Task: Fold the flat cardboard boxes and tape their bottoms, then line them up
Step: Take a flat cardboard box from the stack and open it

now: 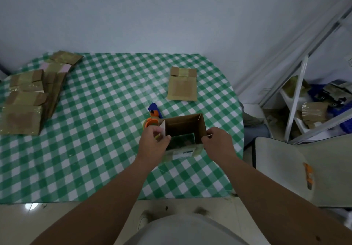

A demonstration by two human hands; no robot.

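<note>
Green-and-white checked surface [91, 149] against a pale wall. Both hands, left [154, 140] and right [217, 140], pinch opposite sides of an opened brown cardboard box [183, 125] near its right edge. Flat brown cardboard boxes [28, 100] are stacked far left; metal shelving [297, 96] stands right.

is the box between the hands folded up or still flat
Folded up: the box stands open as a rectangular tube, its inner walls visible. The left hand and right hand grip its sides.

One opened box [184, 128], one tape dispenser [153, 118].
</note>
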